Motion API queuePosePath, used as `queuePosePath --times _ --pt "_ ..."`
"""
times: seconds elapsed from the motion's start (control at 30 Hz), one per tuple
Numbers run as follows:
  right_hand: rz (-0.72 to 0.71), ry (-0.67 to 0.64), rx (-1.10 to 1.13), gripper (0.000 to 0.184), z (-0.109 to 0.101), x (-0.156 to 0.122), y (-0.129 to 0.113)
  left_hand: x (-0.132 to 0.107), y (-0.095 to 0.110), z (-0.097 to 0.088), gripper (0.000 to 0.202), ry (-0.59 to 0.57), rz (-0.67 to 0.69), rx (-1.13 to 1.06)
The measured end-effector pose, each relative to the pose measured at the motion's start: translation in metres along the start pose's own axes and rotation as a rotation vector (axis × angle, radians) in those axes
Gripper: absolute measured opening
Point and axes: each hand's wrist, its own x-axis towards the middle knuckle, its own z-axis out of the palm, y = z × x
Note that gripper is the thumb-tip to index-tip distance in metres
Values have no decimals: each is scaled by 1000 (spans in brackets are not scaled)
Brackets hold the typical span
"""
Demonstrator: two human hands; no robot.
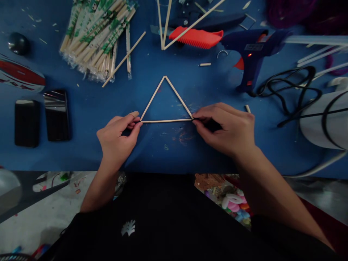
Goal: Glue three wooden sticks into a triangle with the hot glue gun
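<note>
Three wooden chopsticks form a triangle [167, 121] on the blue table, its tip pointing away from me. My left hand [119, 136] pinches the left corner, where the bottom stick meets the left one. At the opposite corner, my right hand [227, 128] has thumb and fingers closed around the meeting stick ends. The top corner touches neither hand; whether its ends are joined cannot be seen. Beyond it lie more sticks in a narrow V shape [187, 30], partly over an orange-handled knife [197, 37].
Wrapped chopsticks [95, 36] lie in a pile at the back left, a loose chopstick [125, 58] beside them. Two dark phones [57, 116] are at the left. On the right are a blue glue gun [252, 54] with a lit red light, a black cord [288, 90] and a white container [323, 119].
</note>
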Motion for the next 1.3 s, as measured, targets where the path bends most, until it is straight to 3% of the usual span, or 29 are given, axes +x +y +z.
queuePosePath --times 1.3 --pt "-59 51 -2 18 4 1 2 3 2 1 20 2 -35 -31"
